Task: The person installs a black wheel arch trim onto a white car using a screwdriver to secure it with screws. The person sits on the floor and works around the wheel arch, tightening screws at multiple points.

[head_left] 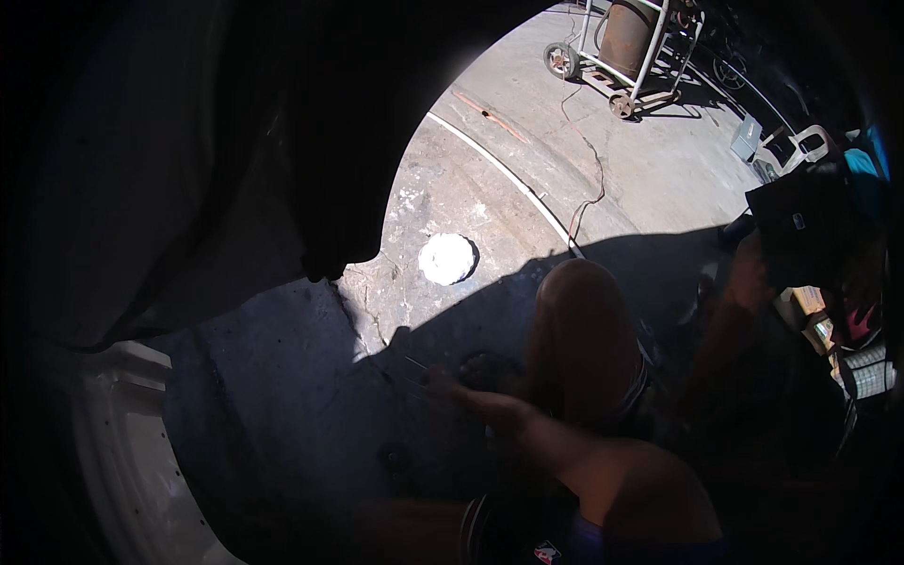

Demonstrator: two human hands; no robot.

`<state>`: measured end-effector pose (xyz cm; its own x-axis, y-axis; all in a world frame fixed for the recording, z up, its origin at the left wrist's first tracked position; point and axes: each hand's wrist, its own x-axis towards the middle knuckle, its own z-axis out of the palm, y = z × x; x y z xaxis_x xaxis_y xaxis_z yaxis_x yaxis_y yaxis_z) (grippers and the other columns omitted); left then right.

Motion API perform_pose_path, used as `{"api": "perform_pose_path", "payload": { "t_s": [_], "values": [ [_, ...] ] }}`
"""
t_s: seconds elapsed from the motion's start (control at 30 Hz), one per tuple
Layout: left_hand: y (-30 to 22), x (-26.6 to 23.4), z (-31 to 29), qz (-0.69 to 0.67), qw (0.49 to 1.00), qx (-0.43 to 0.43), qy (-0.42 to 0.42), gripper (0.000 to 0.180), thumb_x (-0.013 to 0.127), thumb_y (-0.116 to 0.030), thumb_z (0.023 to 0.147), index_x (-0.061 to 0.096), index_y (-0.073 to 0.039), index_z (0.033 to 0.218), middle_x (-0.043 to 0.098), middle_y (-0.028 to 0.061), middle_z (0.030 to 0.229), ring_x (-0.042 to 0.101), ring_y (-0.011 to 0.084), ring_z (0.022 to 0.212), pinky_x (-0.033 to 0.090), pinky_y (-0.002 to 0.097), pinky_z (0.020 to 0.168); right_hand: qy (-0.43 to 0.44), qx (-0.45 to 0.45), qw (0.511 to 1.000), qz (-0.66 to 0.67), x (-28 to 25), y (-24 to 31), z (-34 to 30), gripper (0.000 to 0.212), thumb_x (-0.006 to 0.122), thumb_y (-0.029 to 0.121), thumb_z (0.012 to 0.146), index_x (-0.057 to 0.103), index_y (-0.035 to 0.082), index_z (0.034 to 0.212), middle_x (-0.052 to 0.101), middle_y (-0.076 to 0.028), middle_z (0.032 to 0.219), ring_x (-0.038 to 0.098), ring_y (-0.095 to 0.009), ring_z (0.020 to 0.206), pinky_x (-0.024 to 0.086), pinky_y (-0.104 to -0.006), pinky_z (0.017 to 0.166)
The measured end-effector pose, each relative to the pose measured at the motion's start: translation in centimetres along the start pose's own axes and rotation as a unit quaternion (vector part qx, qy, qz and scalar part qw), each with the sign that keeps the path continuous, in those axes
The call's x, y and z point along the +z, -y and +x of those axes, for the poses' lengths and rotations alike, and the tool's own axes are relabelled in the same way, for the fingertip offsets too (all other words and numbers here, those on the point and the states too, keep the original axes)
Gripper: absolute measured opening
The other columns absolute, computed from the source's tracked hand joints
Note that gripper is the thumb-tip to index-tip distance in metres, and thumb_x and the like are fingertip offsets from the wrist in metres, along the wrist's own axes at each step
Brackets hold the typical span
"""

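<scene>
My right arm stretches up and left past my raised bent knee (586,301). At its end my right hand (441,384), in deep shade, is closed on a thin metal rod-like tool (415,363) pointing up and left. Its exact kind is too dark to tell. The hand is over the shaded concrete floor, close to the edge of the sunlight. Beside it is a dark rounded shape (488,365) that I cannot make out. A small dark round thing (395,458) lies lower on the floor. My left hand does not show.
A large dark panel (235,169) and a pale metal panel (122,424) line the left. A white round object (447,259) lies in the sun. Beyond are a pale strip (499,169), a cable (599,174) and a wheeled cart (626,52). Someone in black clothing (800,231) is at right.
</scene>
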<state>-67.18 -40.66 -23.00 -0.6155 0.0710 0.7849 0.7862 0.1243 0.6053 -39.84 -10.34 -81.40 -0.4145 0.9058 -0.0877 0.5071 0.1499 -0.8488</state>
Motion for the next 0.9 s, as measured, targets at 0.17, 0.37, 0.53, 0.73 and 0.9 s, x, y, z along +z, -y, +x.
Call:
{"api": "perform_pose_path", "payload": {
  "t_s": [0.17, 0.37, 0.53, 0.73, 0.9],
  "values": [
    [3.0, 15.1, -15.2, -0.381, 0.708, -0.568, 0.176, 0.036, 0.059, -0.020, 0.099, 0.056, 0.002, 0.127, 0.062, 0.0166, 0.119, 0.063, 0.0329, 0.106, 0.054, 0.0427, 0.096, 0.037, 0.192, 0.780, 0.594, -6.3, 4.4, 2.1, 0.031, 0.071, 0.019, 0.091, 0.068, -0.007, 0.107, 0.071, -0.009, 0.091, 0.068, -0.016, 0.075, 0.058, -0.0326, 0.072],
    [8.6, 26.2, -30.7, -0.367, 0.352, -0.823, 0.254, 0.036, 0.050, -0.028, 0.100, 0.057, 0.000, 0.122, 0.061, 0.0163, 0.120, 0.062, 0.0326, 0.107, 0.052, 0.0486, 0.096, 0.229, 0.065, 0.923, 0.303, -15.6, 21.7, 1.6, 0.027, 0.075, 0.016, 0.083, 0.072, -0.002, 0.104, 0.073, -0.008, 0.088, 0.069, -0.014, 0.079, 0.055, -0.0287, 0.074],
    [10.0, 26.7, -35.5, -0.442, 0.326, -0.785, 0.286, 0.035, 0.044, -0.027, 0.103, 0.061, 0.001, 0.115, 0.067, 0.0130, 0.105, 0.067, 0.0235, 0.094, 0.058, 0.0359, 0.083, 0.251, -0.097, 0.957, 0.110, -15.9, 25.5, 0.4, 0.024, 0.075, 0.012, 0.078, 0.075, 0.003, 0.100, 0.075, -0.012, 0.091, 0.073, -0.021, 0.082, 0.057, -0.0343, 0.078],
    [9.4, 26.7, -35.9, -0.423, 0.369, -0.777, 0.285, 0.026, 0.048, -0.024, 0.102, 0.063, -0.003, 0.106, 0.067, 0.0079, 0.097, 0.068, 0.0203, 0.089, 0.060, 0.0326, 0.077, 0.229, -0.082, 0.960, 0.138, -14.7, 24.8, -0.3, 0.026, 0.079, 0.013, 0.074, 0.075, 0.003, 0.098, 0.075, -0.014, 0.088, 0.074, -0.023, 0.082, 0.057, -0.0352, 0.077],
    [8.3, 26.3, -35.4, -0.330, 0.432, -0.818, 0.188, 0.021, 0.050, -0.023, 0.102, 0.061, -0.005, 0.102, 0.062, 0.0025, 0.084, 0.063, 0.0152, 0.075, 0.055, 0.0291, 0.064, 0.107, 0.064, 0.964, 0.235, -11.7, 21.6, 0.7, 0.025, 0.081, 0.017, 0.076, 0.075, 0.000, 0.093, 0.074, -0.018, 0.090, 0.073, -0.024, 0.082, 0.057, -0.0351, 0.075]
  ]
}}
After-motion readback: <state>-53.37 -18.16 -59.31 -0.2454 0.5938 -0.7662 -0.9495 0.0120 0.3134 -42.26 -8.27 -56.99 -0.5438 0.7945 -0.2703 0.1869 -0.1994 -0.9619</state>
